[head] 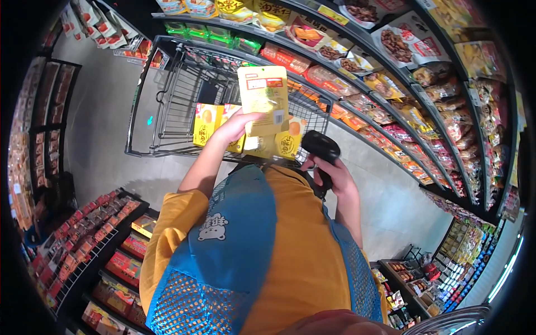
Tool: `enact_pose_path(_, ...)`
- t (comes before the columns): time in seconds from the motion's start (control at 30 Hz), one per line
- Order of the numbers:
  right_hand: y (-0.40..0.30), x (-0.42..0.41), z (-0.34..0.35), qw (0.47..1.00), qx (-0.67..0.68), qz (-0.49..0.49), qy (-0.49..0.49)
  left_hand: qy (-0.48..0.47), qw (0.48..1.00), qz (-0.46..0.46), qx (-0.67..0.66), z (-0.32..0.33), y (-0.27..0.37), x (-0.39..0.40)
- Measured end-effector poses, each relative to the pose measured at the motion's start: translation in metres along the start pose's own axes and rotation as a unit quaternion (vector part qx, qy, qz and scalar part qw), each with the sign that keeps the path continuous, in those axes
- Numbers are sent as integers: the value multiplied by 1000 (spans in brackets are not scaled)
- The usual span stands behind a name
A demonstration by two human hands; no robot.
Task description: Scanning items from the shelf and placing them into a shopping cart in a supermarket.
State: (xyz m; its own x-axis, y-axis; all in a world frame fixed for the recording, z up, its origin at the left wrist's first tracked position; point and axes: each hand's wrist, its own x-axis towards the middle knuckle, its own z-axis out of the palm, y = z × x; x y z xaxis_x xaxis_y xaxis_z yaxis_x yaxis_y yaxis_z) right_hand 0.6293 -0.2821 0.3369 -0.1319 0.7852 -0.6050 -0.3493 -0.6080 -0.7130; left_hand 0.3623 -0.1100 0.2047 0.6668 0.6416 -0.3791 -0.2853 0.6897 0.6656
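Observation:
My left hand [235, 126] grips the lower left edge of a yellow snack pouch [264, 98], held upright over a metal shopping cart [171, 113]. The pouch shows a side with small print and a barcode. My right hand [335, 171] is closed around the handle of a black handheld barcode scanner [321, 146], near the cart's right end. Below the pouch, several yellow packages [208, 121] with printed fronts stand in the cart; another yellow package [292, 138] is close to the scanner. The held pouch and my left hand partly hide them.
Curved-looking shelves [364, 79] packed with bagged snacks rise beyond the cart and to the right. A display rack [83, 255] with packaged goods stands at lower left, another shelf [50, 96] at far left. Grey floor [100, 92] shows between the left shelf and the cart.

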Motion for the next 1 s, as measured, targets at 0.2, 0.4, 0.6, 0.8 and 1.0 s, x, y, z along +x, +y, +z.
enact_pose_path(0.2,-11,22,-21,1000,-6,20,-15,-22,977,40,207,48,2,8)
enact_pose_path(0.4,9,18,-39,999,33,-38,21,-31,966,71,247,94,-26,5)
enact_pose_path(0.6,24,6,-53,986,158,-55,-5,-63,984,5,164,158,-40,4)
enact_pose_path(0.8,31,-12,-96,957,224,-152,-107,-110,970,-14,217,185,-11,27)
enact_pose_path(1.0,21,-41,-116,951,222,-212,-47,-247,952,-97,151,171,-21,76)
